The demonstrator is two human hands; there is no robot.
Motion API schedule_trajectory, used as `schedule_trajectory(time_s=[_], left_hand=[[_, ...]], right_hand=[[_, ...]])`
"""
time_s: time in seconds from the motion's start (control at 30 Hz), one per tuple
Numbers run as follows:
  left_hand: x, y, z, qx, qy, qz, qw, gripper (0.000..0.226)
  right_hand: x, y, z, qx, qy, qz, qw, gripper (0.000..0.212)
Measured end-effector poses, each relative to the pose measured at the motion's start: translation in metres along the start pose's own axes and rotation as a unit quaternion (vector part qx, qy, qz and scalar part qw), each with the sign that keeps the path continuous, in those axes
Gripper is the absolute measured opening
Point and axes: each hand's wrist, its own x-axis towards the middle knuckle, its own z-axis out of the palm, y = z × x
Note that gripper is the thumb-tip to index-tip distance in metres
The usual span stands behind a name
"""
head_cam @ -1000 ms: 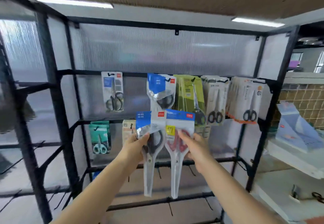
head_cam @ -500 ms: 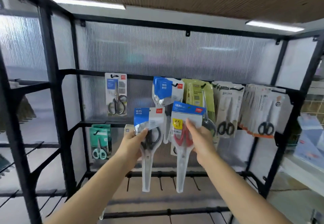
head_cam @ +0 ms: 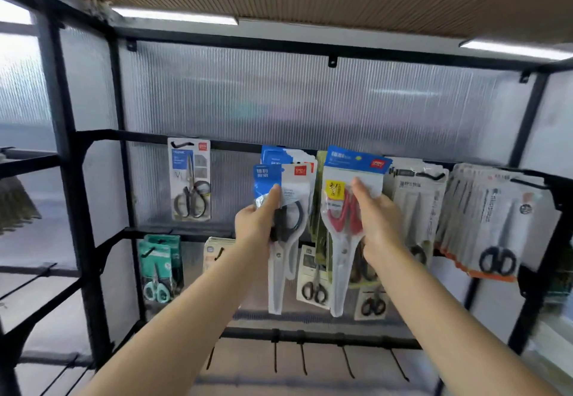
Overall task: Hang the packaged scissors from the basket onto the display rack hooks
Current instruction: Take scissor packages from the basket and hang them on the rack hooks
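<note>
My left hand [head_cam: 259, 222] grips a black-handled scissors pack [head_cam: 286, 228] with a blue and white header, held up in front of matching packs [head_cam: 276, 155] hanging from the upper rail of the black display rack [head_cam: 80, 178]. A red-handled scissors pack [head_cam: 344, 209] with a blue header sits in my right hand [head_cam: 376, 222], raised just right of the first, level with the upper row of hooks. Both packs hang blade-down. No basket is in view.
Other packs hang on the upper rail: a single grey pack [head_cam: 189, 178] at left, white packs [head_cam: 418, 203] and a thick white stack [head_cam: 493, 222] at right. Teal packs [head_cam: 158, 267] and small packs [head_cam: 313, 277] hang on the lower rail. Bare hooks [head_cam: 304, 361] project from the bottom rail.
Both hands have lifted their packs upward and toward the upper rail. The red-handled pack now stands higher than the black-handled one, and the camera has come closer to the rack.
</note>
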Motion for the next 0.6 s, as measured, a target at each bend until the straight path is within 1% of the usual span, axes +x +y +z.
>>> schedule_trajectory(time_s=[0.17,0.27,0.4,0.6], left_hand=[[0.007,0.003,0.008,0.009,0.031,0.023,0.999,0.04],[0.011,0.003,0.008,0.015,0.046,0.032,0.998,0.045],[0.016,0.004,0.011,0.029,0.075,0.039,0.996,0.05],[0.014,0.001,0.019,0.049,0.094,0.075,0.992,0.047]], right_hand=[[0.004,-0.002,0.005,-0.004,-0.016,-0.015,1.0,0.023],[0.005,-0.008,0.01,0.001,-0.016,-0.042,0.999,0.018],[0.006,-0.018,0.017,0.016,-0.008,-0.074,0.997,0.018],[0.005,-0.022,0.017,0.042,0.003,-0.077,0.996,0.017]])
